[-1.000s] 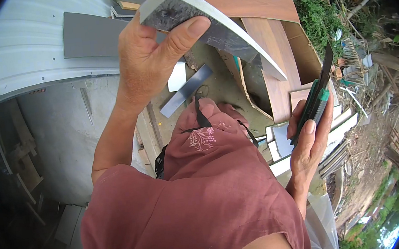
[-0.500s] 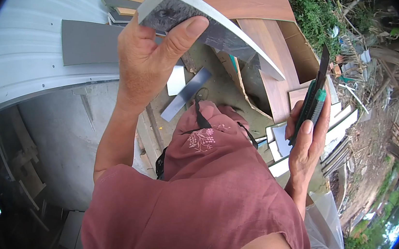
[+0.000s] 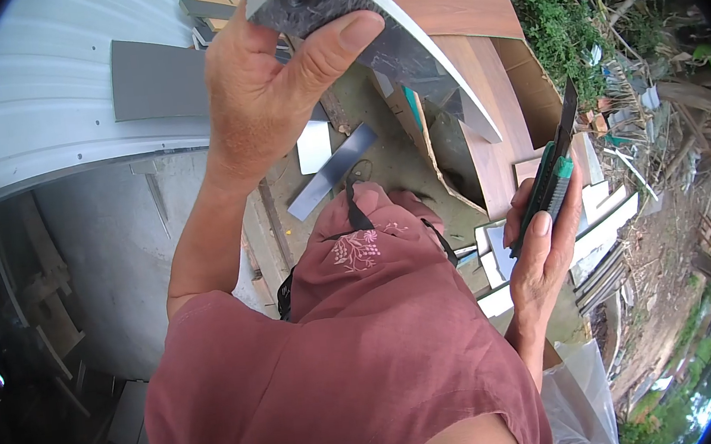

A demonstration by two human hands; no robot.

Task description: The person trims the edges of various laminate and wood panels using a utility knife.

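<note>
My left hand (image 3: 276, 87) grips one end of a long board (image 3: 394, 53) with a dark, marbled face and a pale edge, held up at the top of the view. Its thumb presses on the dark face; the other fingers are hidden behind the board. In my right hand (image 3: 543, 233) is a utility knife (image 3: 549, 182) with a black and green handle. The knife's dark blade (image 3: 568, 113) is extended and points up, apart from the board.
Brown wood-look panels (image 3: 454, 3) and an open cardboard box (image 3: 532, 86) lie ahead. A grey panel (image 3: 159, 80) rests on the corrugated metal sheet (image 3: 54, 72) at left. White strips (image 3: 606, 217) are stacked at right, near a clear plastic bag (image 3: 578, 398).
The knife and my right hand have shifted slightly left. The near end of the board and my left thumb have moved a little; both grips stay the same.
</note>
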